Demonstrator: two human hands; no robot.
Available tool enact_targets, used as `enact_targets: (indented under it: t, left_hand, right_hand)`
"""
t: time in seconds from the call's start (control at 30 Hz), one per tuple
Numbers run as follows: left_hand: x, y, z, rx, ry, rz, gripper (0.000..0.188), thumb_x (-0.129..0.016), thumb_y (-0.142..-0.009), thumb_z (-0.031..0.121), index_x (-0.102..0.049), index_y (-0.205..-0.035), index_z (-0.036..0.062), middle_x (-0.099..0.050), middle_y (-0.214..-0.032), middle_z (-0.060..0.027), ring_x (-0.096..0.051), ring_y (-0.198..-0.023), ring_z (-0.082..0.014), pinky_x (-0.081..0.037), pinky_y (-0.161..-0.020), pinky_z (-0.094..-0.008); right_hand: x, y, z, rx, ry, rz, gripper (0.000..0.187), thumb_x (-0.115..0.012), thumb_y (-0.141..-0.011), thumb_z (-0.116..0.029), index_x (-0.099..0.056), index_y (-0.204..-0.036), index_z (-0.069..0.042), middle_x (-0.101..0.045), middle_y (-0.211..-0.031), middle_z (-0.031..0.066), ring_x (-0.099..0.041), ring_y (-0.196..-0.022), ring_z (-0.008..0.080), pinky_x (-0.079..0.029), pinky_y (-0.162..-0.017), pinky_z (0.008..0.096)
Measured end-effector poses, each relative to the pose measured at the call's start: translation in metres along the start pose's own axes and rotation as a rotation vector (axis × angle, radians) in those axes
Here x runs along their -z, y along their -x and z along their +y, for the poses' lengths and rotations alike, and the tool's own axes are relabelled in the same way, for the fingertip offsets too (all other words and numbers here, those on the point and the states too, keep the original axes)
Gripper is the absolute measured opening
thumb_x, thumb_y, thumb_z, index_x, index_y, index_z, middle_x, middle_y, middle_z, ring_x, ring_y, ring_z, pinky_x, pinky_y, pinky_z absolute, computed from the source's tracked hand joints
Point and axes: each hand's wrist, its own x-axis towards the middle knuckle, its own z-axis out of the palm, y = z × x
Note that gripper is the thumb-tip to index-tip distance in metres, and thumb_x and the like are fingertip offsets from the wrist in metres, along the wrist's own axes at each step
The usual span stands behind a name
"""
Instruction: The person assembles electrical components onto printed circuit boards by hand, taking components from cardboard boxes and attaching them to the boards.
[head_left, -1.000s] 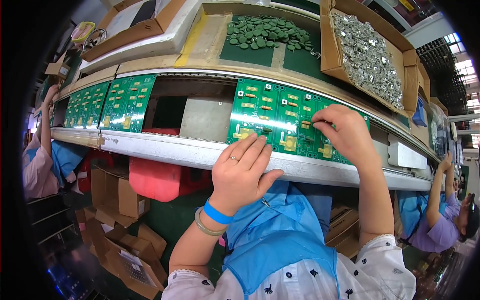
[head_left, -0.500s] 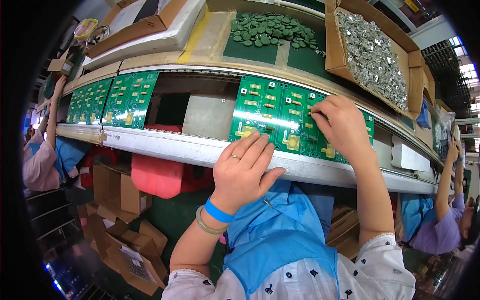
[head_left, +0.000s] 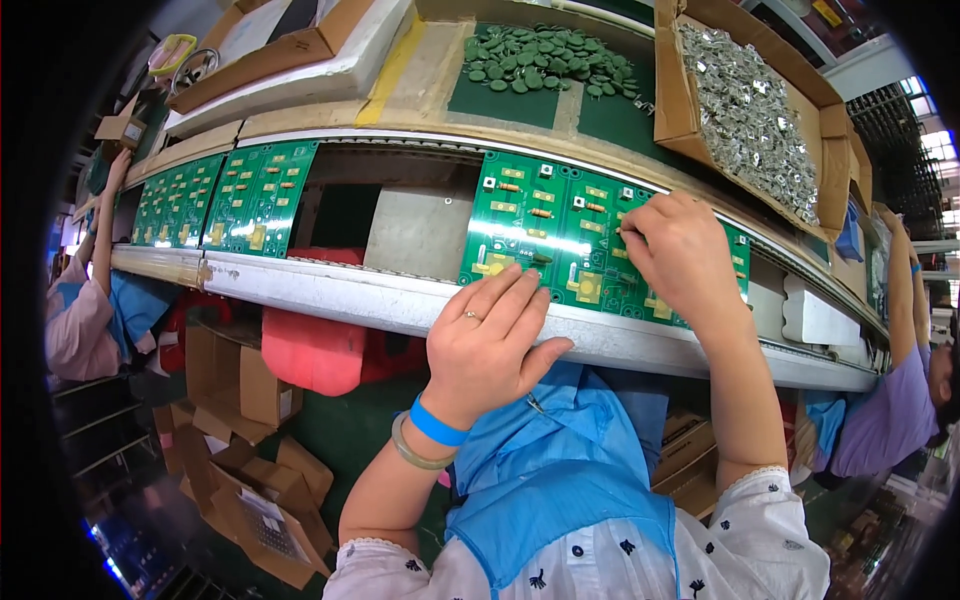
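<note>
A green circuit board panel [head_left: 516, 222] lies in the conveyor track in front of me, with striped resistors [head_left: 540, 212] and small white square parts [head_left: 579, 202] set on it. My left hand [head_left: 490, 335] rests with its fingers stretched out over the front rail, fingertips on the board's lower edge. A dark green part [head_left: 541, 259] stands just above those fingertips. Over the right half of the board, my right hand [head_left: 680, 250] has thumb and forefinger pinched together close to the surface. Whatever is between them is too small to make out.
More green boards [head_left: 252, 198] lie farther left on the track. Behind it are a heap of green disc parts [head_left: 545, 60] and a cardboard box of small metal pieces [head_left: 750, 120]. Co-workers' arms [head_left: 107, 210] reach in at both sides. The metal rail [head_left: 350, 293] runs along the front.
My right hand has barely shifted, its pinch still over the same part of the board. My left hand stays put. At the far right, the co-worker has leaned and moved their arms.
</note>
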Motion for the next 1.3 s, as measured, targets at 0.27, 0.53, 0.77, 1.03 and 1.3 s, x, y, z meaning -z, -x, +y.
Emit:
enact_targets:
  t: [0.27, 0.53, 0.77, 1.03, 1.3]
  left_hand:
    - [0.002, 0.0, 0.002, -0.009, -0.012, -0.006, 0.041, -0.072, -0.084, 0.04, -0.074, -0.104, 0.0046, -0.071, -0.114, -0.0111, -0.067, -0.112, -0.0284, -0.052, -0.093, -0.0406]
    - [0.004, -0.005, 0.005, -0.012, -0.026, -0.023, 0.041, -0.072, -0.085, 0.04, -0.073, -0.105, 0.0048, -0.071, -0.114, -0.0115, -0.066, -0.113, -0.0285, -0.051, -0.093, -0.0407]
    - [0.011, -0.026, 0.016, 0.04, 0.026, -0.064, 0.024, -0.075, -0.083, 0.019, -0.072, -0.104, 0.0062, -0.07, -0.107, -0.0081, -0.063, -0.106, -0.0292, -0.049, -0.091, -0.0413]
    - [-0.022, -0.1, 0.02, -0.134, -0.094, -0.167, 0.016, -0.074, -0.078, 0.006, -0.072, -0.094, 0.0093, -0.067, -0.093, -0.0032, -0.06, -0.093, -0.0263, -0.047, -0.08, -0.0409]
    - [0.01, -0.076, -0.003, 0.161, -0.209, 0.077, 0.021, -0.062, -0.093, 0.011, -0.068, -0.112, 0.0052, -0.068, -0.103, -0.016, -0.062, -0.103, -0.0366, -0.047, -0.091, -0.0449]
  right_hand:
    - [-0.003, 0.002, -0.001, -0.02, -0.021, -0.009, 0.008, -0.073, -0.082, -0.012, -0.071, -0.086, -0.005, -0.067, -0.086, 0.0094, -0.064, -0.088, 0.0306, -0.05, -0.082, 0.0428]
    - [-0.007, 0.004, 0.005, 0.016, -0.02, 0.049, 0.009, -0.071, -0.081, -0.016, -0.07, -0.079, -0.007, -0.066, -0.082, 0.0077, -0.065, -0.088, 0.0279, -0.05, -0.078, 0.0428]
    - [0.012, 0.028, 0.019, -0.123, -0.185, 0.156, 0.009, -0.07, -0.082, -0.012, -0.074, -0.088, -0.007, -0.067, -0.084, 0.008, -0.065, -0.09, 0.0286, -0.05, -0.079, 0.0424]
    - [-0.001, 0.063, 0.004, 0.035, -0.106, 0.203, 0.021, -0.067, -0.075, -0.008, -0.074, -0.095, -0.007, -0.065, -0.097, 0.0046, -0.06, -0.094, 0.0246, -0.048, -0.081, 0.0387]
    - [0.013, 0.101, -0.017, 0.036, -0.26, 0.336, 0.026, -0.065, -0.076, -0.01, -0.07, -0.1, -0.004, -0.063, -0.094, 0.0069, -0.061, -0.088, 0.0235, -0.047, -0.076, 0.036]
